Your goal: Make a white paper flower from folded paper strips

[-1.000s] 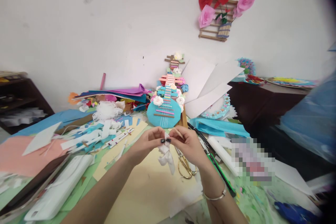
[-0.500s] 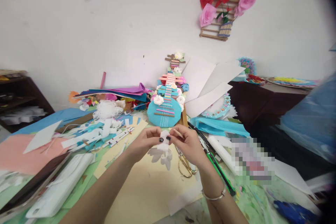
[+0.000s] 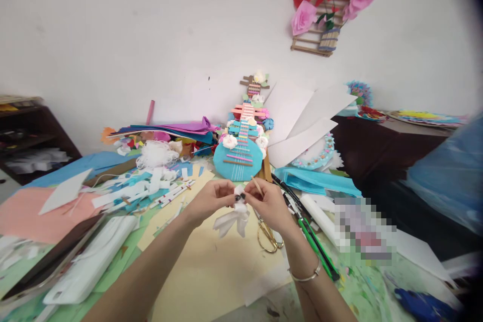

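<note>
Between my two hands is a piece of white crepe-like paper [image 3: 233, 221], its loose strips hanging below my fingertips. My left hand [image 3: 211, 202] pinches its upper part from the left. My right hand [image 3: 268, 205] pinches it from the other side, the two thumbs almost meeting. A thin wooden stick [image 3: 257, 186] also sticks up from the fingers of my right hand. Gold-handled scissors [image 3: 267, 236] lie just below the right hand, on a cream sheet [image 3: 204, 271]. Behind the hands stands a blue paper guitar [image 3: 238, 160] decorated with white flowers.
White string [image 3: 156, 155] and paper scraps [image 3: 147, 188] lie at left, near a white phone-shaped case [image 3: 92, 261]. A green-and-black cutter [image 3: 317, 249] and a white roll [image 3: 322, 221] lie at right. Folded blue paper [image 3: 320, 181] sits behind them. Large white sheets [image 3: 292, 110] lean on the wall.
My fingertips have drawn closer together on the white paper, and its hanging strips have shifted and spread. The stick in my right hand now points more upright. The view has moved slightly.
</note>
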Available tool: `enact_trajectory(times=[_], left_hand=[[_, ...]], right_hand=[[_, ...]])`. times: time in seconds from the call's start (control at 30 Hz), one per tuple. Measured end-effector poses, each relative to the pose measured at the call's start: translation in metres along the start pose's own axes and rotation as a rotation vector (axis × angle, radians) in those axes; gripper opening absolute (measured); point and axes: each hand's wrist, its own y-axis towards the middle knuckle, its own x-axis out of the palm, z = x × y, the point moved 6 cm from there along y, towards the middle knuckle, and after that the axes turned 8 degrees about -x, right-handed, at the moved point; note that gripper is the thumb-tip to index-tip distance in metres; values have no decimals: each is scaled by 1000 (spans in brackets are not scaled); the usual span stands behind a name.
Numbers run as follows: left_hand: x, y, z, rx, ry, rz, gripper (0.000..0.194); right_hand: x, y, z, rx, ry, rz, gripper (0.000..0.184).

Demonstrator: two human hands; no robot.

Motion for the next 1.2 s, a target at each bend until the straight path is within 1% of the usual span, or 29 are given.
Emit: enact_trajectory(times=[0.13,0.23,0.3,0.37,0.5,0.67,0.8,0.9,1.2], left_hand=[[-3,3,-7,-21,8,12,21],[-5,4,-11,-25,-7,9,22],[-6,4,-12,-29,-6,10,23],[-6,5,-14,-34,12,18,24],[-5,5,-13,-6,54,28,26],[-6,5,-12,-5,19,76,30],[-4,5,-10,-3,6,45,32],[-2,4,-9,-6,-3,29,31],[-4,4,-9,-10,106,75,34]], right_hand=[[-1,0,-3,-49,-135,-57,5],[-6,0,-5,-101,-229,-79,17],[-8,0,-7,-164,-251,-104,28],[-9,0,-7,-208,-258,-127,34],[-10,0,-3,-186,-234,-118,39],[-7,1,-7,-148,-211,-151,40],[-8,1,-12,-145,-177,-129,39],[-7,0,-14,-149,-129,-138,35],[-7,-1,-9,-149,-151,-121,36]])
